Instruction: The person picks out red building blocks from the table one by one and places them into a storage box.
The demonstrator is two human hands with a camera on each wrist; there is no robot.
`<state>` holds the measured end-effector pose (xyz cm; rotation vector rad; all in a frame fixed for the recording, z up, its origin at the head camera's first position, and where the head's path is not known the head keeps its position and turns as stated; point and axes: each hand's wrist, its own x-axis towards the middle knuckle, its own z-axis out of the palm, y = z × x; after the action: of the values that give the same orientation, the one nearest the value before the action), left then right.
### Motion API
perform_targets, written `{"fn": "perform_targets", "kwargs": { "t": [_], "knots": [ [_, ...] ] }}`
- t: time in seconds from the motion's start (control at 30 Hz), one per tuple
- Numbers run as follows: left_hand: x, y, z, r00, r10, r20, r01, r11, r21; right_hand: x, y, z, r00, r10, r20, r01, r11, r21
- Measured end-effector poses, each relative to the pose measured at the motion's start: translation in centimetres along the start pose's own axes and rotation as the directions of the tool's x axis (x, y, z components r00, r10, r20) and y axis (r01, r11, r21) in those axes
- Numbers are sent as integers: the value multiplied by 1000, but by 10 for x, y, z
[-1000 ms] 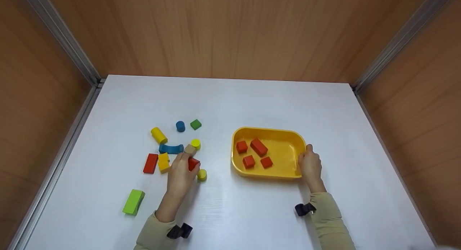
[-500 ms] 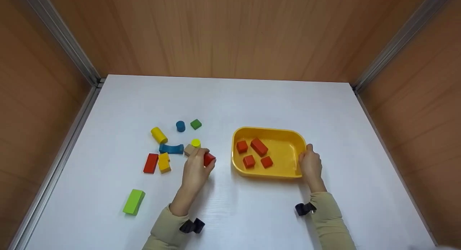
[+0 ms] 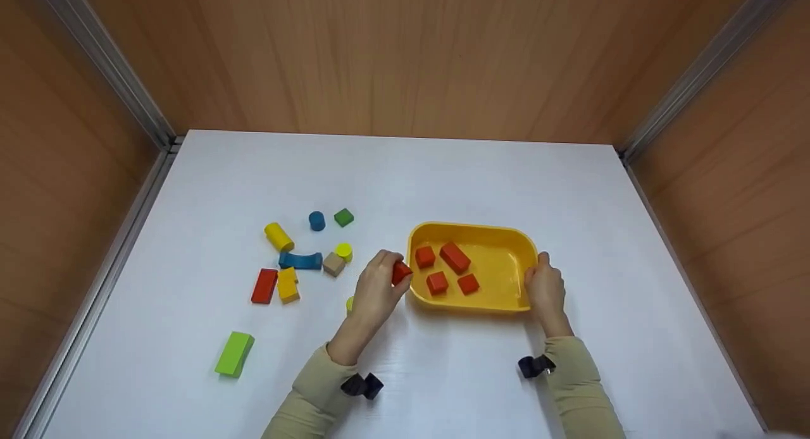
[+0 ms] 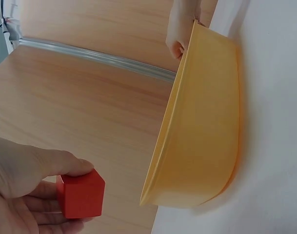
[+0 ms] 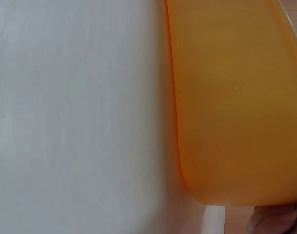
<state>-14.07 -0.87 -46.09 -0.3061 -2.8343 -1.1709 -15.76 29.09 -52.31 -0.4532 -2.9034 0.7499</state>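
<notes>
My left hand (image 3: 378, 290) pinches a red block (image 4: 83, 196) between thumb and fingers, its outline five-sided in the left wrist view. In the head view that block overlaps the left rim of a yellow plastic tub (image 3: 490, 268). My right hand (image 3: 547, 291) grips the tub's right rim; only some fingers (image 5: 272, 219) show at the corner of the right wrist view. Inside the tub lie several red blocks: a cube (image 3: 424, 257), a longer block (image 3: 455, 257) and others near them.
Loose blocks lie left of the tub on the white table (image 3: 443, 179): a red block (image 3: 264, 286), a yellow notched block (image 3: 288, 285), a blue curved block (image 3: 300, 261), a tan cube (image 3: 334, 264), a light green block (image 3: 235, 354), plus yellow cylinders. Wooden panels (image 3: 405, 59) enclose the table.
My left hand has carried the red block rightward from among the loose blocks to the tub's left rim. The right hand and tub have stayed in place.
</notes>
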Motion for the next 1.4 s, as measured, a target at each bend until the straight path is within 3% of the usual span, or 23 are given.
{"fn": "perform_targets", "kwargs": {
  "t": [0.37,0.8,1.13,1.4],
  "knots": [
    [13,19,19,990,115,80,-111,993,-46,1,-1,0,998,48,40,-48,999,1],
    [27,33,45,959,243,144,-251,967,37,0,-1,-1,1000,9,2,-9,1000,3],
    [42,45,67,912,320,258,-351,932,85,0,0,1,1000,15,17,-15,1000,-11],
    [50,52,84,880,333,340,-397,907,139,0,-1,-1,999,35,30,-35,999,6]
  ]
}}
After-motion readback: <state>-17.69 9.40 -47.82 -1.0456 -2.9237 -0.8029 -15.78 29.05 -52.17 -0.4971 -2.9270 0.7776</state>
